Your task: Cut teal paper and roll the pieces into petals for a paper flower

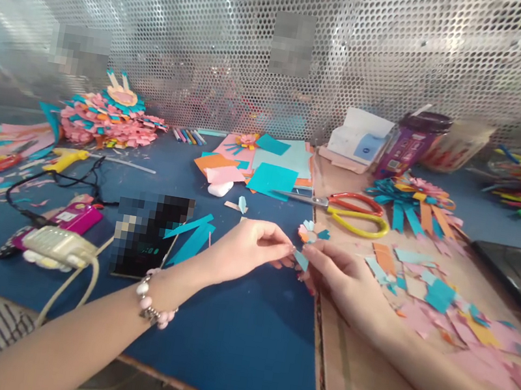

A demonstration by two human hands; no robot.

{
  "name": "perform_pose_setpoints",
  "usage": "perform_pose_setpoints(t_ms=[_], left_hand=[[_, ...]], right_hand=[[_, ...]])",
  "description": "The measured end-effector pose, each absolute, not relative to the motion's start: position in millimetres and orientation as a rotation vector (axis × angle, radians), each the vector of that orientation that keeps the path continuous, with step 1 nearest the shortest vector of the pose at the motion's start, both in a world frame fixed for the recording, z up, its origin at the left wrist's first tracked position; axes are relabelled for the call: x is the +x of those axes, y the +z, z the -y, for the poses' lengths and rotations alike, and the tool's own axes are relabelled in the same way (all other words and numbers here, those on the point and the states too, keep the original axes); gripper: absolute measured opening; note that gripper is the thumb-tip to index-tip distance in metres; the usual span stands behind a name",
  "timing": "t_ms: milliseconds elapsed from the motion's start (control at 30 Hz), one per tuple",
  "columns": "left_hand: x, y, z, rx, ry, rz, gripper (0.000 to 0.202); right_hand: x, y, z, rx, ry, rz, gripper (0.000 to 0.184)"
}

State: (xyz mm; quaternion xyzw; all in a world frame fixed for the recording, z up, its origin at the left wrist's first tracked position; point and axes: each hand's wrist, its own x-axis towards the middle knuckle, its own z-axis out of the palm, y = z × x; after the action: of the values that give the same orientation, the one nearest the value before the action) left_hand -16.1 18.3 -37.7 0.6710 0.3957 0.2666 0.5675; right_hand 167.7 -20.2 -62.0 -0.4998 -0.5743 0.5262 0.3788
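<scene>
Pinched between the fingertips of both hands is a small light-blue paper piece (300, 260). My left hand (252, 246), with a beaded bracelet at the wrist, grips its left edge. On the other side my right hand (340, 270) closes thumb and finger on it. Just beyond the fingers lies a small paper flower (310, 231) with pink, pale and teal petals. Scissors (337, 208) with red and yellow handles rest behind it, their blades over a teal paper square (272, 180). Another folded light-blue bit (242, 204) stands farther left.
A phone (147, 243) and teal strips (194, 240) lie left of my hands. Farther left are a glue gun (68, 159), a power strip (60, 242) and a paper-flower mass (109, 118). Paper scraps (441, 303) and a dark tablet-like device (518, 282) lie right.
</scene>
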Motion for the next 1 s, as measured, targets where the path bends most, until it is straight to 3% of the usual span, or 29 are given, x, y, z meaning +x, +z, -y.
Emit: perform_pose_setpoints(t_ms=[833, 1000], left_hand=[[-18.6, -33.5, -15.3, 1.645, 0.694, -0.998, 0.023], [-18.8, -36.7, -19.6, 1.52, 0.617, -0.927, 0.026]], right_hand=[[169.7, -54.9, 15.5, -1.236, 1.106, 1.75, 0.029], [173.2, -61.1, 13.6, -1.152, 0.61, 1.999, 0.016]])
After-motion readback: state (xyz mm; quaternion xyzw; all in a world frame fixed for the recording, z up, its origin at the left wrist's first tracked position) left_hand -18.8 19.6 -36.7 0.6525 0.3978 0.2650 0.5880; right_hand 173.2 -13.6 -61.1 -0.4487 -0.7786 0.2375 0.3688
